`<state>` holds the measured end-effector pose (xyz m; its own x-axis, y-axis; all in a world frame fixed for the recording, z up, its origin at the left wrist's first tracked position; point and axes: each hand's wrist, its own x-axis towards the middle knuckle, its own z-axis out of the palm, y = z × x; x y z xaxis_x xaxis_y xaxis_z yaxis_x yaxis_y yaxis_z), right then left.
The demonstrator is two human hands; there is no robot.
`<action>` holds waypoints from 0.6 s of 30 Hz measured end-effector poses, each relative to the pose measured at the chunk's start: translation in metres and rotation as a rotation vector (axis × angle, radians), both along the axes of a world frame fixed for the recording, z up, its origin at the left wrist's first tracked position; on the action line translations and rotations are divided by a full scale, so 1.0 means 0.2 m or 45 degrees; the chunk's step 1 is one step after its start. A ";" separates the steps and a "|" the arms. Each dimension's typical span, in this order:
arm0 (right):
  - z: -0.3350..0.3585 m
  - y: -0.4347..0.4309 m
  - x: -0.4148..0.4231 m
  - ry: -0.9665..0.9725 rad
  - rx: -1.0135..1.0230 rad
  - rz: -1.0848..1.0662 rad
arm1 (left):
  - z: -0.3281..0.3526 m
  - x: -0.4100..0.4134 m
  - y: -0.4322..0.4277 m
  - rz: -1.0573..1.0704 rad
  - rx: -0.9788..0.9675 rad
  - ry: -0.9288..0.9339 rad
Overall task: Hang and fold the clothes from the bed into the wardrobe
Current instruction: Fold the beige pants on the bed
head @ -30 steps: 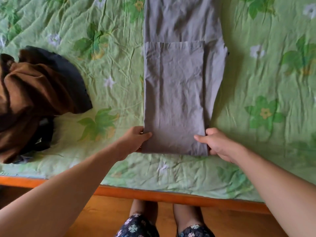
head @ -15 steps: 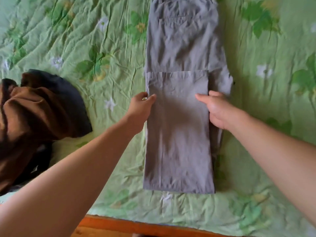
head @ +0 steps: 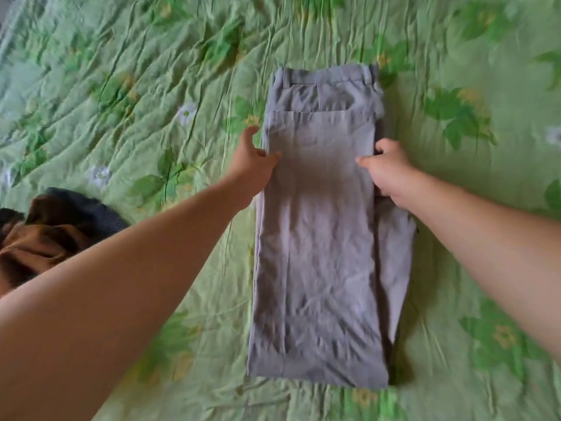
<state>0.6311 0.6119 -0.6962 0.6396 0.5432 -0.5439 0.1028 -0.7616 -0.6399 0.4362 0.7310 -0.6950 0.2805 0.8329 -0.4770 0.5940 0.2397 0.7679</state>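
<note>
Grey trousers (head: 318,253) lie flat on the green flowered bedspread (head: 151,101), waistband at the far end, legs folded back up over the seat. My left hand (head: 253,161) is at the left edge of the upper layer, just below its hem, thumb on top of the cloth. My right hand (head: 387,167) is at the right edge at the same height. Its thumb lies on the cloth and its fingers curl round the edge. Both hands pinch the folded layer.
A heap of brown and dark clothes (head: 51,238) lies on the bed at the left, partly behind my left forearm. Wrinkled bedspread surrounds the trousers on all sides. The bed's wooden edge is out of view.
Both hands left the near fold of the trousers and moved up its sides to just below the hem. The view shifted further over the bed, showing the waistband.
</note>
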 end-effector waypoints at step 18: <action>-0.33 0.37 0.22 -1.062 -0.106 0.837 | -0.29 0.32 0.29 -0.943 1.005 0.701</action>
<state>0.6746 0.6865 -0.7631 0.4219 0.8986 -0.1201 0.8915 -0.4353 -0.1257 0.4997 0.7887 -0.7524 0.7314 0.6720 -0.1160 0.6817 -0.7158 0.1513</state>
